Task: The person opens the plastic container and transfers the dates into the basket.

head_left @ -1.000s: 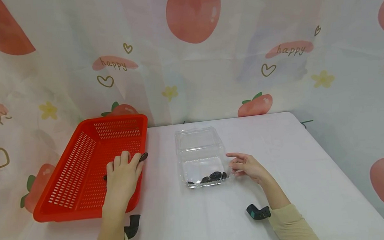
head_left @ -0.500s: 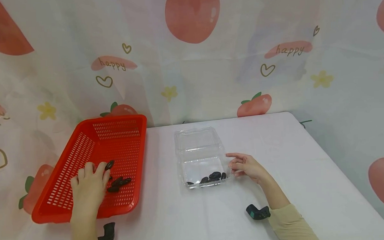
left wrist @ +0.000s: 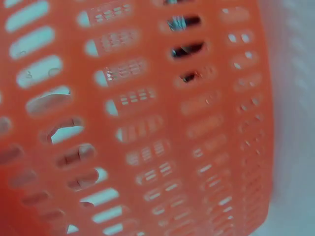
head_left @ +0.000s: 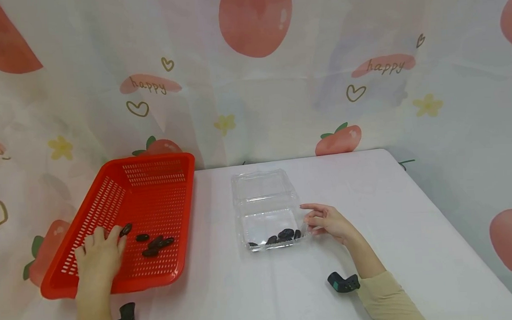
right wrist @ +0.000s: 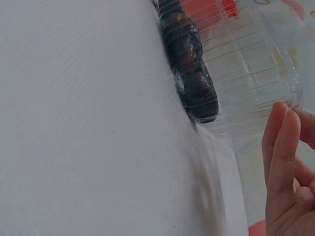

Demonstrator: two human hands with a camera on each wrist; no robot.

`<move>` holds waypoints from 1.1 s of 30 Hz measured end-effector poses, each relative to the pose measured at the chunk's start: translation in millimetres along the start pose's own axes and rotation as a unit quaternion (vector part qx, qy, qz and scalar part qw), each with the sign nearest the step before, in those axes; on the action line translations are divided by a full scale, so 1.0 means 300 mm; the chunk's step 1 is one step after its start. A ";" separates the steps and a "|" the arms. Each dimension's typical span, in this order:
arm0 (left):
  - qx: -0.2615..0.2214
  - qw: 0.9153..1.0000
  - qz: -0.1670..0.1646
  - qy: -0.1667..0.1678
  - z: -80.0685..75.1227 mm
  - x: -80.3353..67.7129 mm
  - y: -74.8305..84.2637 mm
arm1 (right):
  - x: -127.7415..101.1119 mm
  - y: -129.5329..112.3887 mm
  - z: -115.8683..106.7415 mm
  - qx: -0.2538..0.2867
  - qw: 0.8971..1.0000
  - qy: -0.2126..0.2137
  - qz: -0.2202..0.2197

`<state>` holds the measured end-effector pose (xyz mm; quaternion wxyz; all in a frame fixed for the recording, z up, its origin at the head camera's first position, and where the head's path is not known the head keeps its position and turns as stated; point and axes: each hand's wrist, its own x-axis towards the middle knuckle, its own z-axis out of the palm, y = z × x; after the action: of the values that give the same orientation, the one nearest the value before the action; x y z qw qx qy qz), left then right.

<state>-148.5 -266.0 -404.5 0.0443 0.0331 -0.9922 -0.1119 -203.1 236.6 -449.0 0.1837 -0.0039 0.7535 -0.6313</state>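
Observation:
My left hand (head_left: 97, 257) is inside the red basket (head_left: 188, 195), at its front left, and pinches a dark oval date (head_left: 125, 230) between thumb and fingertips. Several more dates (head_left: 155, 241) lie on the basket floor to the right of it. Perforated red basket wall (left wrist: 197, 113) fills the left wrist view, with the hand seen only in bits through the slots. At the right edge of the clear hinged plastic box (head_left: 266, 220), my right hand (head_left: 329, 224) pinches the rim. Several glossy, wrinkled dates (right wrist: 189, 56) rest along the box's front side, its lid raised behind.
A white cloth-covered table (head_left: 367, 189) carries both basket and box. Behind it hangs a printed fabric backdrop (head_left: 254, 103). Black wrist-worn devices (head_left: 343, 282) sit beside both forearms. The basket's tall rim stands between the left hand and the box.
My left hand has moved from the basket's right rim leftward and down into its front left, carrying the date along. This uncovers the other dates. The right hand stays at the box.

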 end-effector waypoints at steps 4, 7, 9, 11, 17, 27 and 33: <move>0.004 1.000 -0.004 -0.019 0.001 0.006 -0.026 | 0.000 -0.001 0.003 0.002 1.000 0.001 0.002; 0.014 0.999 -0.001 -0.031 0.007 0.010 -0.042 | -0.001 -0.002 0.004 0.001 1.000 0.001 0.002; 0.021 0.999 0.001 -0.037 0.012 0.012 -0.050 | -0.001 -0.002 0.005 -0.001 1.000 0.001 0.001; 0.023 0.999 0.000 -0.042 0.019 0.014 -0.057 | 0.001 -0.002 0.005 -0.002 1.000 0.001 -0.001; 0.028 0.998 -0.006 -0.062 0.024 0.018 -0.064 | 0.004 -0.004 0.006 0.005 1.000 -0.002 0.002; 0.024 0.997 -0.016 -0.078 0.025 0.022 -0.058 | 0.001 -0.005 0.003 -0.005 1.000 0.004 0.006; 0.015 0.998 -0.009 -0.057 0.027 0.021 -0.053 | -0.003 -0.003 0.002 -0.005 1.000 0.003 0.004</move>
<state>-154.5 -280.3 -415.6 -0.0139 0.0363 -0.9943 -0.0989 -202.2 236.1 -448.1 0.1839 -0.0001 0.7573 -0.6266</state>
